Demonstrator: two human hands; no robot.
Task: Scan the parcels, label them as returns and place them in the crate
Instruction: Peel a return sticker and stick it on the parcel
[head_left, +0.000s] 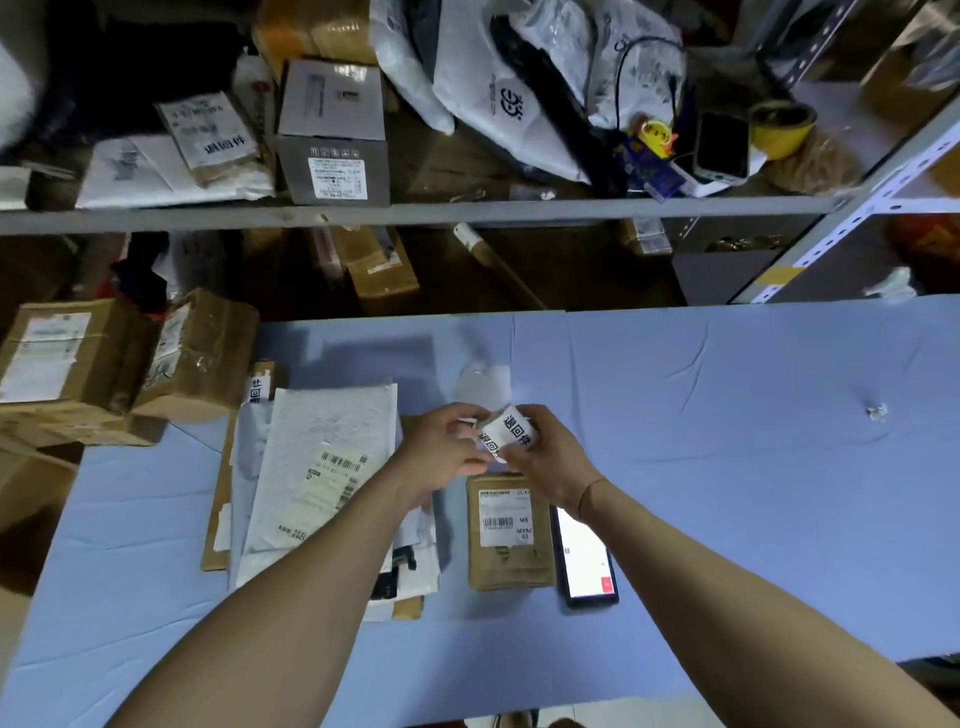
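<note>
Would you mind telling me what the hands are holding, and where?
Both hands pinch a strip of return stickers: left hand at its left edge, right hand at its right.

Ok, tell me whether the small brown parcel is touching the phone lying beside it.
Cannot tell. In the head view, the small brown parcel and phone lie edge to edge; no clear gap or contact shows.

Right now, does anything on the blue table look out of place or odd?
One small thing: a crumpled white scrap lies alone on the blue tablecloth, far right of the parcels. It looks like litter. The cloth is also wrinkled around it. Nothing looks spilled or damaged.
</note>
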